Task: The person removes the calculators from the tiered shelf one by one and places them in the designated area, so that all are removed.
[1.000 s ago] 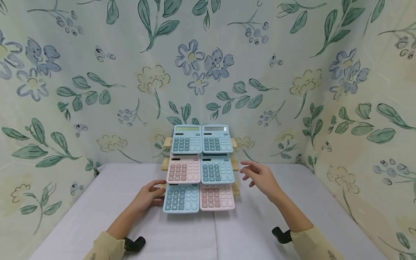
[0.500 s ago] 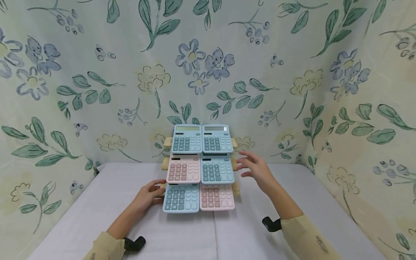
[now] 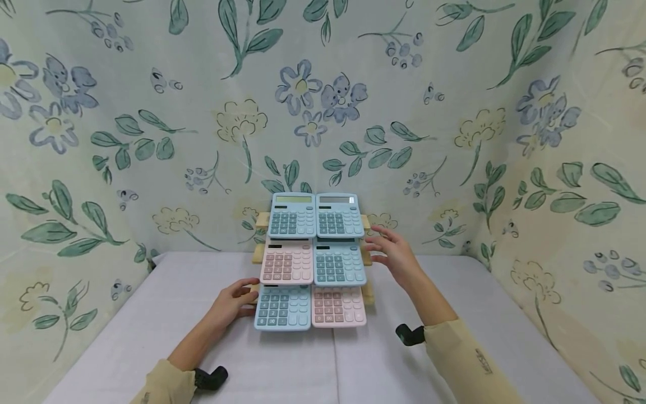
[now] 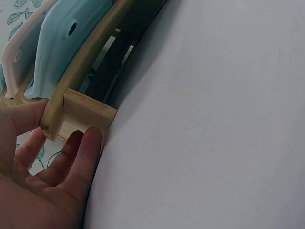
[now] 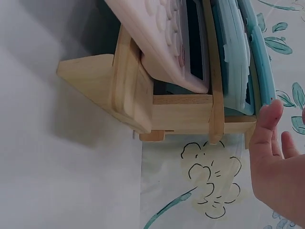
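A tiered wooden rack [image 4: 89, 107] holds several calculators in three rows. Two blue ones, including the upper right calculator [image 3: 339, 215], fill the top row. A pink calculator [image 3: 286, 262] and a blue calculator [image 3: 340, 262] sit in the middle. The bottom row has a blue calculator [image 3: 283, 307] beside a pink calculator [image 3: 338, 307]. My left hand [image 3: 229, 306] pinches the left end of the rack's lowest slat, its other fingers by the wooden side. My right hand [image 3: 396, 258] is raised at the rack's right side, fingers spread and slightly bent, fingertips near the upper slat ends.
White cloth [image 3: 282, 370] covers the table under the rack. A floral curtain [image 3: 323, 163] hangs close behind it and along the sides. Black wrist mounts [image 3: 211, 379] show at both sleeves.
My right hand has moved up and inward, closer to the rack's upper right side. My left hand and the calculators have stayed in place.
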Available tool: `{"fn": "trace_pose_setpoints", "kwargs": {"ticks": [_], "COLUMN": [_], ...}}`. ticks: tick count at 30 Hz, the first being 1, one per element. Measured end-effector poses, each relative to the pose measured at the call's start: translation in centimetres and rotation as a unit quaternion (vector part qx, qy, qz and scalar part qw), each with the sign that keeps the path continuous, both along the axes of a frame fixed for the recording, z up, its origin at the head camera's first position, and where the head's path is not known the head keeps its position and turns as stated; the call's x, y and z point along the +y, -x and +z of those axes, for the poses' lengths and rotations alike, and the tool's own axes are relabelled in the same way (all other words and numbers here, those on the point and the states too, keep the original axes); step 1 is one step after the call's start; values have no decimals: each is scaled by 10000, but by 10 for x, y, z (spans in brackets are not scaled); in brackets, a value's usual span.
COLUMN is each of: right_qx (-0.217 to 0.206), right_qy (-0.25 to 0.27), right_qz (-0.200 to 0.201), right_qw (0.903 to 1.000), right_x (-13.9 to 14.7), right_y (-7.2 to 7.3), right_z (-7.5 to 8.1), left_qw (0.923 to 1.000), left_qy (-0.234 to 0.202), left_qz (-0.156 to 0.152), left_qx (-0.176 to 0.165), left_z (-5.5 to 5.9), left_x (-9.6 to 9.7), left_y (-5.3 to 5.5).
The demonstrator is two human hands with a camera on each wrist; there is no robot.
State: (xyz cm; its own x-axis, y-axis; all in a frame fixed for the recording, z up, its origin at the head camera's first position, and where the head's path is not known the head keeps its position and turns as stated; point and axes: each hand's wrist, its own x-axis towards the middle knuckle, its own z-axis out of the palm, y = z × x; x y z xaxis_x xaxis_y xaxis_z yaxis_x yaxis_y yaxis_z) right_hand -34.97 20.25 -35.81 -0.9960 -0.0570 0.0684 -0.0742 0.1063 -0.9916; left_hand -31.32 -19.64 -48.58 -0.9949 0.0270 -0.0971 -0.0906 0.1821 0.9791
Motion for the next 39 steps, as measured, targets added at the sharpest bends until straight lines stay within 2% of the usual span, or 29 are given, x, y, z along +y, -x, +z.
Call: {"fn": "trace_pose_setpoints", "kwargs": {"ticks": [18,27,39], "right_qx": [-214,-318,-251], "right_qy": [380,609,746], "right_qz": [-324,-305,-199], "right_qw": [9985,9972,9967], "right_x": [-17,-22,-25], "right_y": [15,22,26], "right_z": [5,4,4], "left_qw": [9999,9999,9999], "left_qy": [123,115,122], "left_qz": [77,66,77], "left_qx": [4,14,20], "left_z": [1,0,0], "left_x": [2,2,2], "left_y": [-1,-1,-2]}}
